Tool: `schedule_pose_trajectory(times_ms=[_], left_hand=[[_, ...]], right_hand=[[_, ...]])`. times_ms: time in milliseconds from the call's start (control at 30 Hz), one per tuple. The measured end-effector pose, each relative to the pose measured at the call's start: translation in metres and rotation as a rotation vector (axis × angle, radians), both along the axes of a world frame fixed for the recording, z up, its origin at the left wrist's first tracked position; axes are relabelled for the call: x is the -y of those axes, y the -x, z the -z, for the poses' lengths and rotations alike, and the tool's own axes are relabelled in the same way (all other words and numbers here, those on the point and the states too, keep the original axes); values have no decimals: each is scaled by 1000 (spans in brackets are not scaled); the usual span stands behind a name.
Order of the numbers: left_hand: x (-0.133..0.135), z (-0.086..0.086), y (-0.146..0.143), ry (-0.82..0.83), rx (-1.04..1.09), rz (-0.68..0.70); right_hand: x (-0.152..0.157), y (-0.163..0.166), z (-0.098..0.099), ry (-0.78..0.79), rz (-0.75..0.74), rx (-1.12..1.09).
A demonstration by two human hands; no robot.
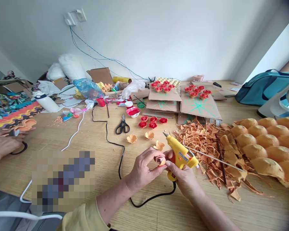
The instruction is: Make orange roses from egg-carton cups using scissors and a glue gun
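Note:
My left hand [144, 166] pinches a small orange paper flower piece [162, 161] at the table's middle front. My right hand [183, 175] grips a yellow glue gun [179, 154] by its handle, nozzle pointing up and left, and its fingertips also touch the flower piece. The gun's black cord [120, 154] runs left across the wood. Loose orange flower shapes [149, 135] lie just beyond my hands, and finished red paper roses [153, 122] sit behind them.
Black scissors [122, 125] lie beyond the cord. A heap of orange scraps [207, 141] and an orange egg tray [267, 144] fill the right. Cardboard sheets [199, 107] carry more red roses. Another person's hand [2, 144] rests at the far left.

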State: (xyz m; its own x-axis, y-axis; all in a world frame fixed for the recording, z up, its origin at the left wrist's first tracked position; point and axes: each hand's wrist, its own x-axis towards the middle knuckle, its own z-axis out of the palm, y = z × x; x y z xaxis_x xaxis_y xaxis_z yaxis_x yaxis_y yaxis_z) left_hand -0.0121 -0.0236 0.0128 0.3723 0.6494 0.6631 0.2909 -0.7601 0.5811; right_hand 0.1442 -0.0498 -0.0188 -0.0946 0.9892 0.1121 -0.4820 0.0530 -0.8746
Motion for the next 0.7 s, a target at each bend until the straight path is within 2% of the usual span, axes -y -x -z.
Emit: schedule_pose_trajectory(times_ms=[700], left_hand=[[4,-4,0,35,20,-13]], right_hand=[[0,0,-2,-40,27,26]])
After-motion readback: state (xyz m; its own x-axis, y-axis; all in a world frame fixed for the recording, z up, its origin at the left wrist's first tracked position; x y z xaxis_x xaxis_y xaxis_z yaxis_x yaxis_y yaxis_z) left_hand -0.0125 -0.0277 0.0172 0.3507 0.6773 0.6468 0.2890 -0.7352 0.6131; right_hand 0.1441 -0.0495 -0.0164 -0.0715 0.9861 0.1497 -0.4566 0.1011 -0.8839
